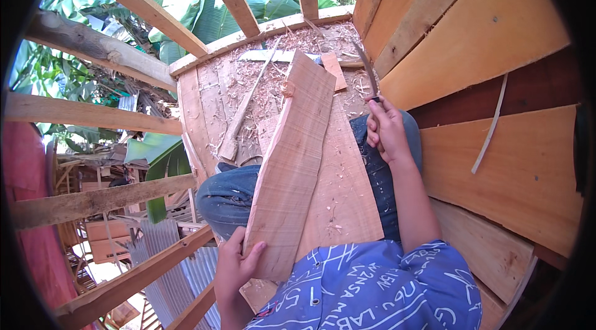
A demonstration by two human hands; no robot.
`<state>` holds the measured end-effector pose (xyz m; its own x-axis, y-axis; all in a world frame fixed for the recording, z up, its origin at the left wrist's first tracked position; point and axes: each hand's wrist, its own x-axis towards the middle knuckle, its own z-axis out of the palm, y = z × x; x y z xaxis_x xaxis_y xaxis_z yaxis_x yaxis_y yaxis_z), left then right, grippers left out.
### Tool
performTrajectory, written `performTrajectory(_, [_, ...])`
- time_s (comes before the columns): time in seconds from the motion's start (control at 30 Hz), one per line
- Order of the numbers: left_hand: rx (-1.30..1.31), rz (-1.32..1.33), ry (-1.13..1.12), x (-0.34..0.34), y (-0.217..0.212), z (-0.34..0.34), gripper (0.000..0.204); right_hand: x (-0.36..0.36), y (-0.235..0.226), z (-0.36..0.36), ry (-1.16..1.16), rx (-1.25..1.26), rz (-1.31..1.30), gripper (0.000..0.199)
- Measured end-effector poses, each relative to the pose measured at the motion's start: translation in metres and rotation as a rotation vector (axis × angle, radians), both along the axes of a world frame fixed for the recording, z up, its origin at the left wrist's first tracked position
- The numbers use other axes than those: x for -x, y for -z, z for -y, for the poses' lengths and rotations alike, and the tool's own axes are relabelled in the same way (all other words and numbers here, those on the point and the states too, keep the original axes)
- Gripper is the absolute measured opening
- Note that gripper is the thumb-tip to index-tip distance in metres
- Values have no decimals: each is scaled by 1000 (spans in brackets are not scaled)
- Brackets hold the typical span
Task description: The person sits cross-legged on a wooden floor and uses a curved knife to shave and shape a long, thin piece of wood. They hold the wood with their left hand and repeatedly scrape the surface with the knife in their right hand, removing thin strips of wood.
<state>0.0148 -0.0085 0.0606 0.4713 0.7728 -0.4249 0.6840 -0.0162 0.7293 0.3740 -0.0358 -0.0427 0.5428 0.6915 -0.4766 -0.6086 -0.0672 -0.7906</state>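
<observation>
My left hand (238, 259) is closed on the near end of a thick wooden board (292, 168), low in the frame left of centre, with the thumb pressed on its upper face and the fingers at its left edge. My right hand (386, 128), right of centre, has its fingers curled round the dark handle of a curved-bladed knife (367, 72), whose blade points to the top of the frame, well apart from the board. The board slants up through the middle, its far end leaning right, with a rough notch on its left edge. Under it, a wider plank (344, 187) lies between my legs in blue jeans (226, 193), which are flecked with chips. Left of the board, a tapered wooden stick (248, 111) lies among wood shavings (211, 85); beyond the far end are a long pale blade (267, 55) and a small wooden block (335, 71). Wooden rails (102, 119) cross the left side, with banana leaves (211, 19) behind them at the top. Orange-brown wall planks (503, 175) fill the right, where a thin pale strip (490, 125) hangs.
</observation>
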Motion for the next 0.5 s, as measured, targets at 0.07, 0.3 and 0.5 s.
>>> performTrajectory(0.07, [-6,1,3,-1,-1,-1,20,6,-5,4,-279,37,191,27])
performTrajectory(0.3, [11,39,-10,-3,-1,-1,20,44,-10,-2,-713,10,340,38])
performTrajectory(0.5, [16,34,-18,2,4,-1,21,66,-22,-5,-522,-171,726,25])
